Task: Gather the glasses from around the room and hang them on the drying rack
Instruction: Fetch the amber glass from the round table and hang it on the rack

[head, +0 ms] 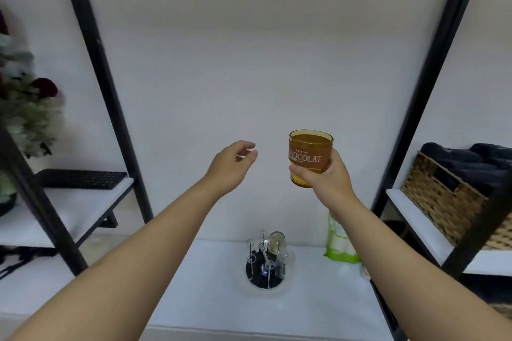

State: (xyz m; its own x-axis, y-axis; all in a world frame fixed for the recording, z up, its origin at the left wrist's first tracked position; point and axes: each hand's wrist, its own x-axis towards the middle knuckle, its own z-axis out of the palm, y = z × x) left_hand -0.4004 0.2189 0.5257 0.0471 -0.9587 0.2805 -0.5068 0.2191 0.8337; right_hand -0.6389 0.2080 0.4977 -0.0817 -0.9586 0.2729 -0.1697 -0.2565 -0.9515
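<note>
High above the desk [210, 293], the right hand [325, 180] grips the amber glass [309, 156] upright while the left hand [232, 165] hangs empty, fingers loose; tipped carelessly over the drying rack [266, 263] below, it could miss a peg or knock the glass already hanging there.

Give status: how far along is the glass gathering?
Done: one clear glass already hangs on the drying rack. In hand: the right hand grips an amber glass, upright above the rack. Left hand holds nothing. Left: hang it; several pegs look free.
</note>
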